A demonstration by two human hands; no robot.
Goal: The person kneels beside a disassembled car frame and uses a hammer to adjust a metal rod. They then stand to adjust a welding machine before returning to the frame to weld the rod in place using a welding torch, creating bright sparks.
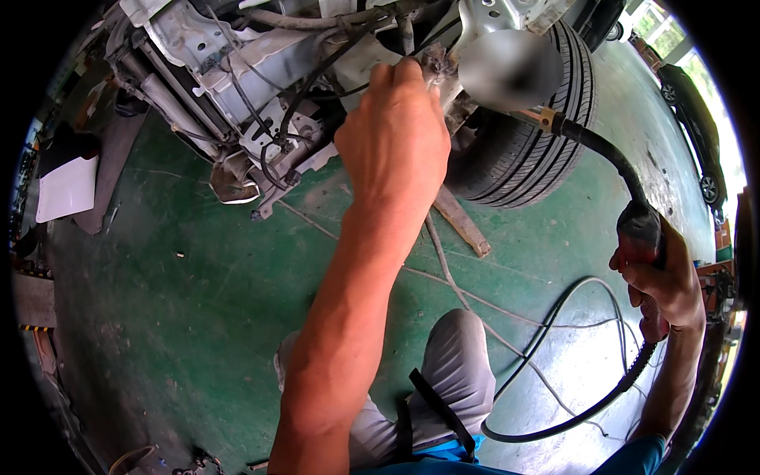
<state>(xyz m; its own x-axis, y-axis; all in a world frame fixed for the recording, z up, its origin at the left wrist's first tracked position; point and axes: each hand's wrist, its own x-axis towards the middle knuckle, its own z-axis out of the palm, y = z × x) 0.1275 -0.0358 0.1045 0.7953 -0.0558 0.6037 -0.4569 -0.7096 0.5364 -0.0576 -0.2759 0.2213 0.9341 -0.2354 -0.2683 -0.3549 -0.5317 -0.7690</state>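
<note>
My right hand (674, 277) is wrapped round the red and black handle of a welding torch (638, 229). The torch's black neck bends up and left to a brass-coloured end (546, 119), close to the tyre (546, 127). My left arm reaches up the middle, and my left hand (396, 131) is closed at the stripped front frame of a car (273, 67). What its fingers hold is hidden behind the hand. A rough, rusty metal edge (437, 67) lies just right of the knuckles. A grey blurred patch covers the part beside the tyre.
A thick black cable (546, 431) loops from the torch over the green floor (198, 317), crossing thinner hoses (507, 340). A flat metal bar (463, 226) lies below the tyre. Cables hang from the frame. A white sheet (67, 190) is at left, a dark car (693, 127) at far right.
</note>
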